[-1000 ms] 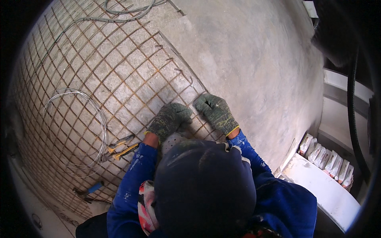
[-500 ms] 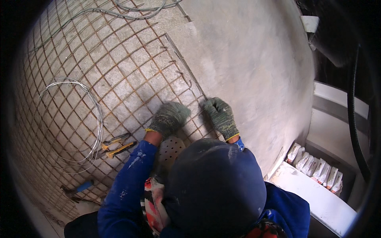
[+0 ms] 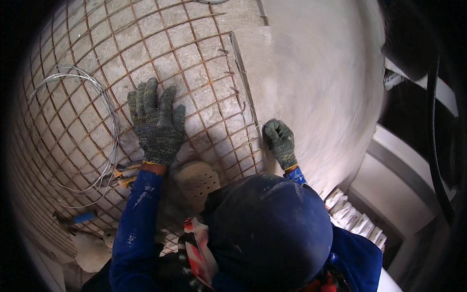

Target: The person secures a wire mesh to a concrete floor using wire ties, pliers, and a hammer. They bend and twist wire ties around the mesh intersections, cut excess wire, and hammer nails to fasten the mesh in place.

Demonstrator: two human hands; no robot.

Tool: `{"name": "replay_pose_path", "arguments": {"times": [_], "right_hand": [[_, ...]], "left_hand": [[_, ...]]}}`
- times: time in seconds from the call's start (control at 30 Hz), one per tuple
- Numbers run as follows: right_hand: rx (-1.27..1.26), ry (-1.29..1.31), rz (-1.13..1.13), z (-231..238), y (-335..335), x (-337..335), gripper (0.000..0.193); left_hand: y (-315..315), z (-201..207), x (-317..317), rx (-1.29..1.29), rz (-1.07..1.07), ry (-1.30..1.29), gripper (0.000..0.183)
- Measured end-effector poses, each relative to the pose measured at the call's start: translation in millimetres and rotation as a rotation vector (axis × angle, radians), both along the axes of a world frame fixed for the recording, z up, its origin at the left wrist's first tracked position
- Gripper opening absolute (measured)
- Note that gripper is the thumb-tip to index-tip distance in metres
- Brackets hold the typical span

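Observation:
My left hand, in a green-grey knitted glove with a yellow cuff, is spread with its fingers apart over the rusty steel mesh. Beside it lies a loose coil of thin pale wire. In a matching glove, my right hand is closed at the right edge of the mesh, by the smooth grey surface. Its fingers hide what they hold, if anything; a faint thin strand shows by the fingertips. Short bent wire ends stick up along the mesh's edge.
Yellow-handled tools lie by my left wrist, partly covered. A blue-handled hammer rests further left on the mesh. A beige perforated clog shows between my arms. White packages stand in a row at the lower right; a black cable hangs beyond.
My left hand has moved left and away from my right, and its fingers have spread. My right hand has shifted slightly right and stays closed. The view has shifted too.

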State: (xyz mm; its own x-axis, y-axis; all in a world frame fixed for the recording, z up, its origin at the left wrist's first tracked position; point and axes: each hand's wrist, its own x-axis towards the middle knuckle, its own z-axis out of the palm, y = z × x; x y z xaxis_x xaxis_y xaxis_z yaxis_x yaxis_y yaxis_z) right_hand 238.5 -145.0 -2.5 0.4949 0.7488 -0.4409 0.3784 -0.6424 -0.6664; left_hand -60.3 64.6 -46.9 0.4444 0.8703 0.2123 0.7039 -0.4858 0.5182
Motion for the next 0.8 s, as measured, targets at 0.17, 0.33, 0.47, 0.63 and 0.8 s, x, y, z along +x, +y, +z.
{"name": "replay_pose_path", "arguments": {"times": [0.17,0.33,0.47,0.63,0.8], "right_hand": [[-0.109,0.232,-0.145,0.3,5.9,7.8,0.021],[-0.188,0.368,-0.152,6.0,12.5,17.5,0.022],[-0.211,0.383,-0.192,9.6,17.4,13.3,0.022],[-0.222,0.349,-0.163,12.2,18.4,12.5,0.023],[-0.183,0.340,-0.151,5.5,12.5,12.9,0.024]], "left_hand": [[3.0,-3.9,2.8,-0.023,0.028,0.044,0.042],[4.8,1.0,3.9,-0.003,0.041,0.098,0.040],[3.0,-0.9,5.7,-0.016,0.045,0.120,0.040],[0.3,-3.6,4.3,0.014,0.064,0.049,0.041],[-2.9,-4.0,4.7,0.058,0.086,0.072,0.042]]}}
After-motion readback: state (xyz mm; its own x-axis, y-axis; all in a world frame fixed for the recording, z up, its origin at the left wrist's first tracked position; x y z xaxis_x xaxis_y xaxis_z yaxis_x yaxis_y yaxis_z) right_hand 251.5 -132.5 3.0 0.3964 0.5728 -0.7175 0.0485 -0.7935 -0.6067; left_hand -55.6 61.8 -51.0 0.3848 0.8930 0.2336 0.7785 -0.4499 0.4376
